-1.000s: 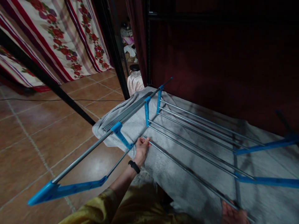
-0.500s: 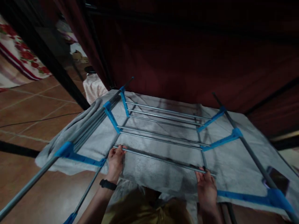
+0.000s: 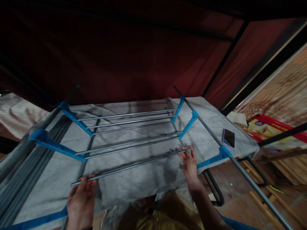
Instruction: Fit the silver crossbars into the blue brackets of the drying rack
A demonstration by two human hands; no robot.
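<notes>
A loose grey metal rod (image 3: 134, 164) lies across the near part of a rack frame. My left hand (image 3: 82, 199) is closed round it close to its left end, which sticks out past the fingers. Fingers of my right hand (image 3: 189, 161) pinch the other end, near a blue plastic bracket (image 3: 212, 159). Beyond, several fixed rods such as this thin tube (image 3: 134, 121) span between the blue arms on both sides. The right upright pole (image 3: 211, 127) runs toward me; another blue bracket (image 3: 52, 145) sits on the left side.
The rack rests on a grey cloth (image 3: 153, 183). A bundle of grey tubes (image 3: 35, 169) lies at left. A phone (image 3: 228, 138) is on the cloth at right. Behind hangs a dark red curtain (image 3: 134, 64); a red and yellow box (image 3: 271, 127) stands beyond the right end.
My view has turned to the right, bringing the box and floor at right into sight. Both hands still hold the rod, whose right end now points farther away from me than its left.
</notes>
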